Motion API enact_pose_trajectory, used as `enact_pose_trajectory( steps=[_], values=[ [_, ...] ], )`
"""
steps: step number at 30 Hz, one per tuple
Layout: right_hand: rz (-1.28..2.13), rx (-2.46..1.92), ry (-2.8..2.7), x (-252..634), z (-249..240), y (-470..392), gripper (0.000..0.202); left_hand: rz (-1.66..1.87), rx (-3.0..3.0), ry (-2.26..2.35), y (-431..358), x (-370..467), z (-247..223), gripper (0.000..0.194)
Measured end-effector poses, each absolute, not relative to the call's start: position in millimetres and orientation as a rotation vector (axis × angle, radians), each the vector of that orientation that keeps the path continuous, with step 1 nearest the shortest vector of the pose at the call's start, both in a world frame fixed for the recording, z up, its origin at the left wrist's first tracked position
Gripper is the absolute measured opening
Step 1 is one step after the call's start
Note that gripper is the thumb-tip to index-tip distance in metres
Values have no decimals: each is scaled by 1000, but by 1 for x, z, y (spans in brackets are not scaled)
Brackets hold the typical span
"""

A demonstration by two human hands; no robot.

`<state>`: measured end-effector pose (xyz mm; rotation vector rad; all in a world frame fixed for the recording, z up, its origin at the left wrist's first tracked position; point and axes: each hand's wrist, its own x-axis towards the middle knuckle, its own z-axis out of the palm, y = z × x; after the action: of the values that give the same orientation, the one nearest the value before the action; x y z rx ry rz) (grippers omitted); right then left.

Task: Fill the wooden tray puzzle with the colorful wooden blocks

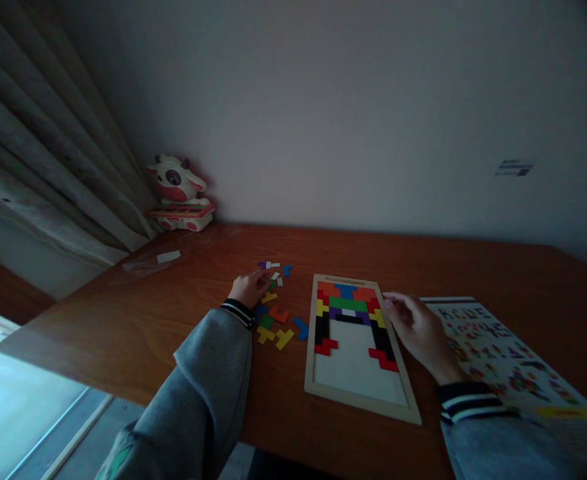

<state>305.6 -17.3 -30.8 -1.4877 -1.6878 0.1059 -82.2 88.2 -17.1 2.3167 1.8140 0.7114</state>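
My left hand [250, 289] reaches into a loose heap of coloured puzzle pieces, its fingers bent and drawn together. A small green piece [273, 284] lies right at the fingertips; whatever they hold, if anything, is hidden. Beside it are white pieces [276, 275] and a yellow piece [269, 297]. My right hand [416, 327] rests against the right edge of a wooden puzzle board [356, 402], fingers loosely curled, with index finger and thumb apart at the frame. Red, blue, green, yellow, purple and black pieces [348, 305] fill the board's upper part and both sides; its white base shows below.
A printed pattern sheet [513, 360] lies right of the board, partly under my right arm. More loose pieces [276, 327] lie left of the board. A cow-shaped toy keyboard [180, 193] stands at the back left, near clear plastic [146, 265] and the curtain [58, 133].
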Motion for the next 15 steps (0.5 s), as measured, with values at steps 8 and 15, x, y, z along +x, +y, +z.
enact_pose_trajectory(
  steps=[8, 15],
  values=[
    [139, -1430, -1728, 307, -32, -17, 28, 711, 2343, 1777, 88, -83, -15, 33],
    [218, -1251, -2115, 241, 7, -26, 21, 755, 2395, 1758, 87, -83, -17, 25]
  ],
)
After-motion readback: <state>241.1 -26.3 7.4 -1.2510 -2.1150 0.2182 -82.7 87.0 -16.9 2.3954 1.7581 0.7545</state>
